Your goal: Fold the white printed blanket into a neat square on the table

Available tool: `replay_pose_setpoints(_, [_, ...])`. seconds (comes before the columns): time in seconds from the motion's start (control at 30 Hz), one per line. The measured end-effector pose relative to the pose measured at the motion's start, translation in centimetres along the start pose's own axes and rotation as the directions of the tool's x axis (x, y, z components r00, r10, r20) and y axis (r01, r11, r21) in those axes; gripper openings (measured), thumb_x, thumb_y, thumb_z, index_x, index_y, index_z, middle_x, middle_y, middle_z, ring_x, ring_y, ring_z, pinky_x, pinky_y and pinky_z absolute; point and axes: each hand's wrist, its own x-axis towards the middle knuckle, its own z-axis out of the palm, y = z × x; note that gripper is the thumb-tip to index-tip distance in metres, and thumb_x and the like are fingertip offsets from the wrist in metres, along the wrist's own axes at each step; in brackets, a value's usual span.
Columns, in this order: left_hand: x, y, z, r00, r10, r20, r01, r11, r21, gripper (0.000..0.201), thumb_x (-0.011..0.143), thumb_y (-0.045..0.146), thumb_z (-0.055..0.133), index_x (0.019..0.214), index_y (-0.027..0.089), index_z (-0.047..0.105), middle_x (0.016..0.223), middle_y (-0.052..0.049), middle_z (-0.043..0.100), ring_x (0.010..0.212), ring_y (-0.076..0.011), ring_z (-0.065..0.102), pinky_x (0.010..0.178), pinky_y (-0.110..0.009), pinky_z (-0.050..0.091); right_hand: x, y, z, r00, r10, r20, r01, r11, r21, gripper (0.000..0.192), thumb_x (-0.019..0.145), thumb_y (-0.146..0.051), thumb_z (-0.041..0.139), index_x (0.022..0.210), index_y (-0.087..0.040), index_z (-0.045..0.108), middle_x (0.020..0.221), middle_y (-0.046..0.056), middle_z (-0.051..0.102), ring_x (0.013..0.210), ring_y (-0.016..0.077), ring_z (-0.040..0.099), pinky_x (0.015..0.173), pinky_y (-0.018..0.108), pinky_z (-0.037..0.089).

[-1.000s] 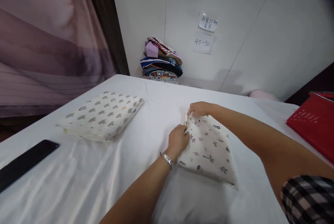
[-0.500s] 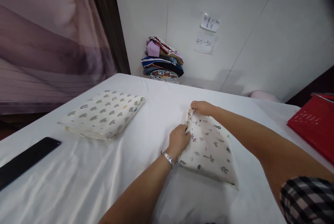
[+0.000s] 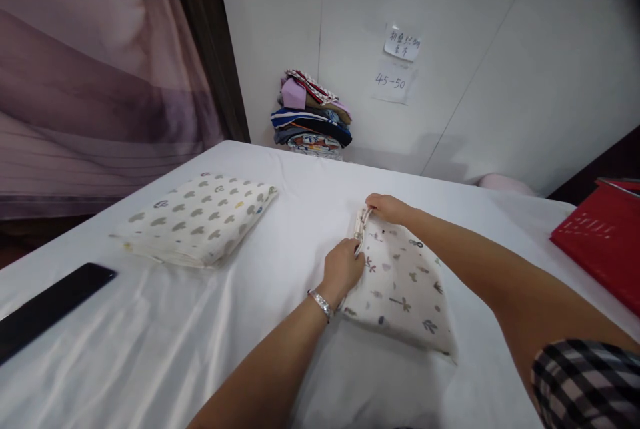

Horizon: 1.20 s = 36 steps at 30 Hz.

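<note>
A folded white cloth (image 3: 400,289) printed with small plants and palm trees lies on the white-covered table (image 3: 240,362). My left hand (image 3: 344,265), with a silver bracelet at the wrist, is closed on the cloth's left edge. At the far left corner of the same cloth, my right hand (image 3: 390,207) pinches the folded layers. That edge is lifted a little, and its stacked layers show between the hands. To the left, apart from both hands, lies another folded cloth (image 3: 200,219), white with grey mouse-head shapes.
A long black flat object (image 3: 55,312) lies at the table's left edge. Beyond the far edge stands a stack of folded fabrics (image 3: 313,119) against the wall. A red bag-like item (image 3: 600,242) is at the right. Paper signs (image 3: 403,43) hang on the wall.
Almost nothing differs. Both hands keep their hold on the edge of the plant-printed cloth, and the right sleeve has shifted slightly left.
</note>
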Motion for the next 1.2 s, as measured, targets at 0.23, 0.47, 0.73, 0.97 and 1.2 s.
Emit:
replay_pose_setpoints(0.23, [0.0,0.0,-0.1,1.000,0.017,-0.013,-0.017,1.000,-0.003,0.018,0.087,0.035,0.048,0.087,0.021,0.059,0.087,-0.002,0.062,0.076,-0.0156,0.056,0.064,-0.026,0.036,0.1,0.5,0.2,0.999,-0.021,-0.038,0.023,0.997,0.077,0.019,0.075,-0.007,0.044,0.081,-0.016,0.059,0.105,0.009,0.061,0.093,0.0170,0.056,0.083,0.026,0.040])
replay_pose_setpoints(0.47, [-0.1,-0.1,-0.1,0.999,0.030,-0.026,-0.031,0.999,-0.018,0.026,0.091,0.038,0.041,0.085,0.020,0.059,0.087,-0.003,0.063,0.075,-0.0152,0.056,0.063,-0.026,0.036,0.6,0.2,-0.3,0.997,0.071,-0.005,-0.070,0.993,0.096,0.023,0.074,-0.004,0.047,0.084,-0.016,0.064,0.111,0.008,0.061,0.093,0.0164,0.057,0.085,0.027,0.041])
replay_pose_setpoints(0.73, [0.0,-0.1,0.0,0.999,0.024,-0.027,-0.025,1.000,-0.015,0.033,0.094,0.029,0.030,0.084,0.019,0.059,0.087,-0.004,0.063,0.078,-0.0165,0.057,0.068,-0.028,0.038,1.4,0.0,-0.2,0.980,0.191,0.058,-0.195,0.978,0.075,0.018,0.077,-0.013,0.054,0.089,-0.018,0.067,0.095,0.004,0.068,0.084,0.0155,0.060,0.075,0.023,0.043])
replay_pose_setpoints(0.97, [0.2,-0.4,0.2,0.999,0.022,-0.033,-0.024,0.999,-0.038,0.030,0.093,0.028,0.033,0.082,0.020,0.060,0.087,-0.004,0.064,0.078,-0.0165,0.058,0.068,-0.027,0.038,2.2,-0.5,-0.1,0.947,0.312,0.076,-0.316,0.948,0.037,0.017,0.073,-0.010,0.057,0.084,-0.019,0.067,0.088,0.003,0.069,0.080,0.0157,0.059,0.066,0.022,0.040])
replay_pose_setpoints(1.2, [0.4,-0.4,0.0,0.999,-0.048,0.001,0.048,0.992,-0.114,0.031,0.092,0.028,0.034,0.081,0.019,0.062,0.086,-0.005,0.066,0.078,-0.0168,0.059,0.068,-0.027,0.039,2.0,-0.5,0.2,0.926,0.374,0.046,-0.375,0.927,0.009,0.015,0.078,-0.014,0.054,0.087,-0.020,0.065,0.100,0.004,0.066,0.087,0.0171,0.057,0.064,0.023,0.037])
